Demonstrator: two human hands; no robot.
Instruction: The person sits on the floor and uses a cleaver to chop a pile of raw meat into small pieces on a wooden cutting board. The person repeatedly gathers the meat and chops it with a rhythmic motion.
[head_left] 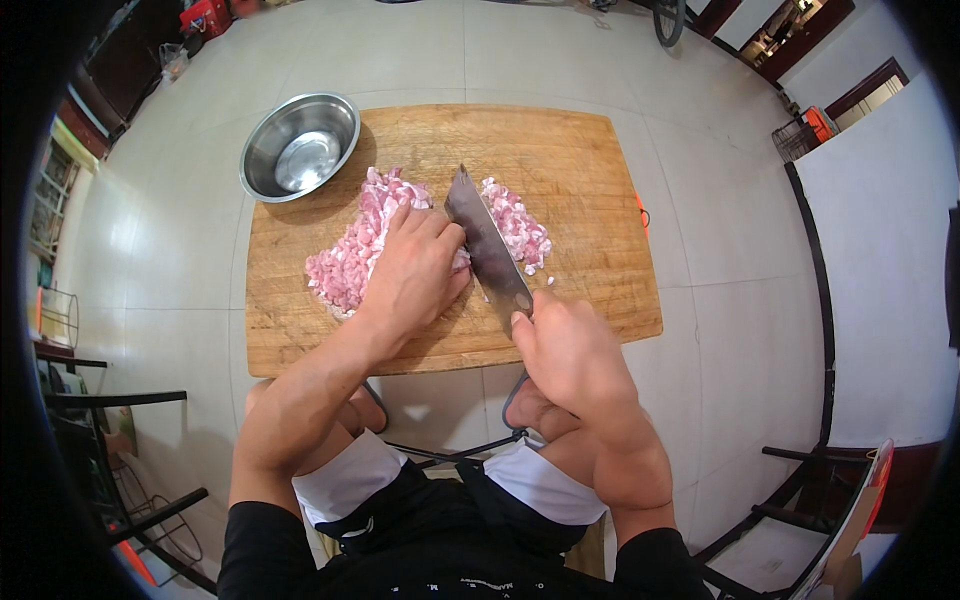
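My right hand (570, 345) is wrapped round the handle of a cleaver (487, 245), whose broad dark blade points away from me. Just left of the blade, my left hand (415, 262) presses down on raw meat with its fingers curled; its fingertips are partly hidden. Diced pink and white meat (347, 262) spreads out to the left of that hand and beyond it. Right of the blade lies a smaller heap of chopped meat (517, 225). All of it rests on a wooden cutting board (590, 290).
A steel bowl (305, 150) stands at the board's far left corner, with no food visible inside. Pale floor tiles (730, 230) surround the board. Dark metal frames (120, 400) stand at the left, and a bicycle wheel (669, 20) shows at the far right.
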